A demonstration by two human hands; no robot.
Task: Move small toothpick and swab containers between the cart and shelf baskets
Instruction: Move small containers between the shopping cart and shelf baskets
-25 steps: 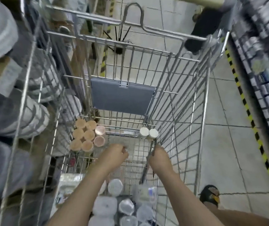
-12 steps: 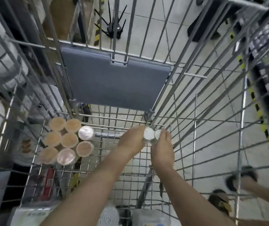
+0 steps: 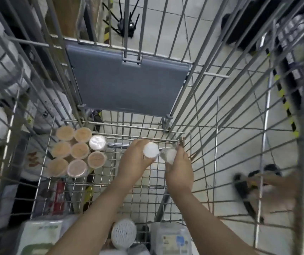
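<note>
Swab containers (image 3: 150,150), apparently gripped, one per hand, above cart (image 3: 147,181).

Shelf goods (image 3: 293,52) at right blurred, packages (image 3: 171,242) cut off by bottom edge, shoe (image 3: 248,183) smeared behind cart wires (image 3: 215,144)

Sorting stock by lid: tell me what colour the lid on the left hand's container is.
White, on the container the left hand grips; head view.

— What sort of place is shown?
— A shop is indicated: a wire shopping cart (image 3: 212,111) is seen on a tiled floor (image 3: 239,100).
— What else is seen?
— Packaged goods are stacked on shelves (image 3: 291,52) beside yellow-black floor tape (image 3: 285,105).
</note>
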